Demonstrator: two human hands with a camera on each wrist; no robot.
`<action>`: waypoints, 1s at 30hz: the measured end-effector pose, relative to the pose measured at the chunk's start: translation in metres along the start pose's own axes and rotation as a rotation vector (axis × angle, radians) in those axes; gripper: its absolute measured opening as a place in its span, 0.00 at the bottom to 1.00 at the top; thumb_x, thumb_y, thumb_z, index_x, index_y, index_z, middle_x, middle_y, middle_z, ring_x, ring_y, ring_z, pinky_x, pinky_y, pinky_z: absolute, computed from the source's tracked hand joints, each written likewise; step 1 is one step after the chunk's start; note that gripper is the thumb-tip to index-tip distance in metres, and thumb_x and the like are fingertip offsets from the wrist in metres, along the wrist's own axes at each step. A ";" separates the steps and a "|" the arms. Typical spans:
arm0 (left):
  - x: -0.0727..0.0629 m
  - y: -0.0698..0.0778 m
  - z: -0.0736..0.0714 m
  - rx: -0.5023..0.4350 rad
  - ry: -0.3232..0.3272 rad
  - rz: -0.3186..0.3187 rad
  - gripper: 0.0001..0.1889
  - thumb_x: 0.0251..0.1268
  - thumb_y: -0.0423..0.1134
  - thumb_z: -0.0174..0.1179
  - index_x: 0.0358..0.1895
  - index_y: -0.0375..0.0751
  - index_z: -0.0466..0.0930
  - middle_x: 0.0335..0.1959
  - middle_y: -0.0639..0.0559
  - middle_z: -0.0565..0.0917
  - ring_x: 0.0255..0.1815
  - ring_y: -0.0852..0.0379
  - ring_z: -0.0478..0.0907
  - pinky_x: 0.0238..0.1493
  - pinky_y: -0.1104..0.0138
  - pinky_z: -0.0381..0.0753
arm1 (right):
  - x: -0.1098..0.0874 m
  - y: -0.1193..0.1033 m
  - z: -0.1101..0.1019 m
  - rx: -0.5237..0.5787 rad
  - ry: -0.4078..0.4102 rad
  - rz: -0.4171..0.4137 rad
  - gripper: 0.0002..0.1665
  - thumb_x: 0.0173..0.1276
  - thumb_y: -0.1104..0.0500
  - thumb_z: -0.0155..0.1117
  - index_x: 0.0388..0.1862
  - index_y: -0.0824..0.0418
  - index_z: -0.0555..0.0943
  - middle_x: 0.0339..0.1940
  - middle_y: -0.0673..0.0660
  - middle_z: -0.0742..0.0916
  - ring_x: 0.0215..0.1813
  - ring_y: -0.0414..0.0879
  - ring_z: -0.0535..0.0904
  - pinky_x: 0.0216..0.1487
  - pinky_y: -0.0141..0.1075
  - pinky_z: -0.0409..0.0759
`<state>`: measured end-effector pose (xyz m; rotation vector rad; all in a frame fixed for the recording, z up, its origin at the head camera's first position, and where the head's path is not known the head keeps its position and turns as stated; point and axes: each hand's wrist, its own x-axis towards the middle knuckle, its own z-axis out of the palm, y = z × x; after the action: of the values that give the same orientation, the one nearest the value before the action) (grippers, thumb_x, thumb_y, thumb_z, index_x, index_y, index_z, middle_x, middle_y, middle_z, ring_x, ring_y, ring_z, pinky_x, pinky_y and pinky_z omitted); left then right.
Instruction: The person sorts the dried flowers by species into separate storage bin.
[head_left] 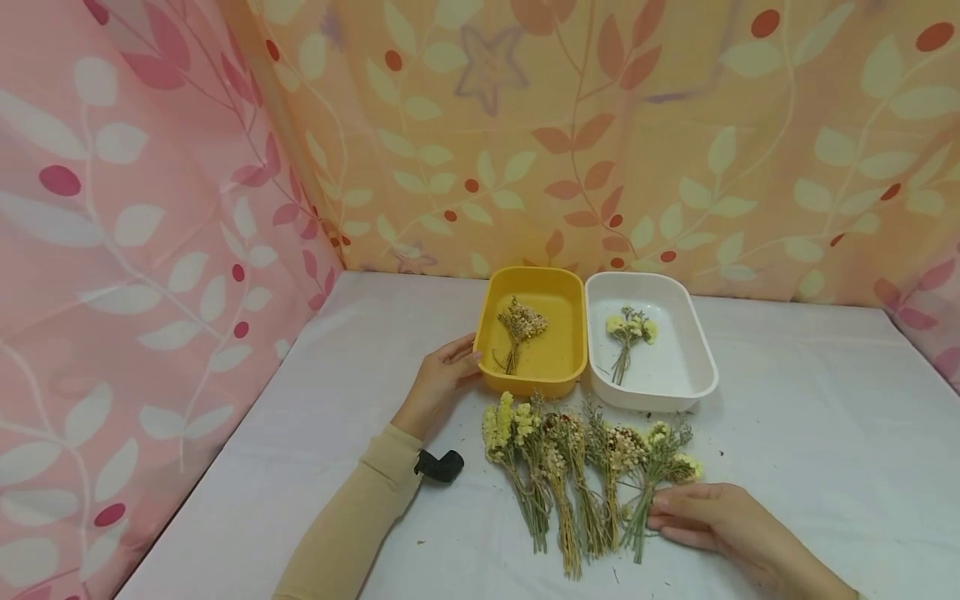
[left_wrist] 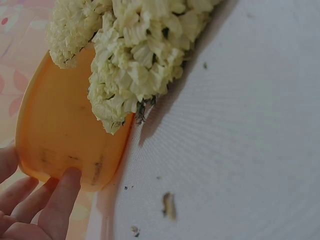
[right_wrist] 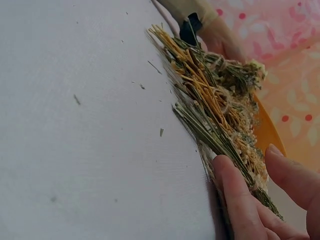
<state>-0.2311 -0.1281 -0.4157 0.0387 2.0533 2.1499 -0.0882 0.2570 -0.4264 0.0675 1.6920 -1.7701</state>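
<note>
We judged the work barely begun: one bunch (head_left: 517, 325) lay in the yellow tray (head_left: 528, 387), right of the left hand (head_left: 442, 371), another bunch (head_left: 633, 325) in the white tray (head_left: 660, 399) farther right, while a row of flowers (head_left: 555, 467) awaited sorting between both hands. The left hand's extended fingers touched the yellow tray; the right hand (head_left: 712, 517) touched stems (head_left: 643, 525), its thumb apart, a gap clear only from the right wrist. Only the head view showed inside the trays.

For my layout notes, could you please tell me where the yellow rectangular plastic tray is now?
In the head view, the yellow tray sits between the left hand on its left and the white rectangular plastic tray on its right.
</note>
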 end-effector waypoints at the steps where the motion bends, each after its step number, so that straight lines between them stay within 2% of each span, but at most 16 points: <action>1: 0.000 0.000 0.000 0.000 -0.002 0.001 0.28 0.73 0.36 0.58 0.74 0.40 0.65 0.72 0.39 0.71 0.69 0.41 0.73 0.65 0.55 0.81 | 0.001 0.000 0.001 0.008 0.002 0.008 0.24 0.75 0.60 0.59 0.59 0.79 0.76 0.48 0.58 0.90 0.50 0.46 0.88 0.57 0.38 0.86; 7: 0.001 0.000 0.000 -0.001 -0.001 -0.004 0.28 0.73 0.36 0.58 0.74 0.40 0.66 0.72 0.39 0.71 0.69 0.41 0.73 0.66 0.54 0.80 | 0.004 0.000 0.005 0.028 0.013 0.015 0.24 0.74 0.61 0.60 0.60 0.78 0.75 0.46 0.56 0.90 0.49 0.45 0.88 0.56 0.37 0.86; 15: 0.000 0.000 0.000 -0.001 0.006 -0.012 0.28 0.73 0.37 0.59 0.73 0.42 0.67 0.72 0.40 0.71 0.69 0.42 0.74 0.65 0.56 0.81 | 0.010 -0.003 0.011 -0.042 0.070 0.034 0.37 0.71 0.59 0.65 0.66 0.84 0.65 0.44 0.55 0.91 0.46 0.45 0.89 0.52 0.36 0.88; 18: 0.000 -0.001 -0.001 -0.001 0.004 -0.012 0.28 0.73 0.37 0.59 0.73 0.41 0.67 0.72 0.41 0.72 0.69 0.42 0.74 0.65 0.56 0.81 | 0.012 -0.004 0.014 -0.056 0.088 0.043 0.34 0.71 0.57 0.65 0.64 0.83 0.69 0.41 0.55 0.91 0.44 0.44 0.89 0.50 0.36 0.89; 22: 0.000 -0.001 0.000 0.002 -0.002 -0.004 0.28 0.73 0.37 0.59 0.74 0.41 0.66 0.72 0.40 0.72 0.69 0.42 0.74 0.65 0.56 0.81 | 0.012 -0.004 0.016 -0.061 0.131 0.025 0.25 0.70 0.58 0.66 0.57 0.76 0.78 0.39 0.53 0.92 0.41 0.43 0.90 0.47 0.35 0.89; 30: 0.001 -0.001 0.001 0.013 0.015 0.003 0.28 0.73 0.37 0.59 0.73 0.41 0.67 0.72 0.40 0.72 0.68 0.42 0.74 0.64 0.57 0.82 | 0.011 -0.003 0.015 -0.053 0.196 0.027 0.28 0.69 0.58 0.67 0.60 0.78 0.75 0.41 0.53 0.91 0.41 0.43 0.89 0.48 0.36 0.89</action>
<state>-0.2319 -0.1269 -0.4166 0.0273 2.0759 2.1452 -0.0918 0.2382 -0.4265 0.2464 1.8665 -1.7450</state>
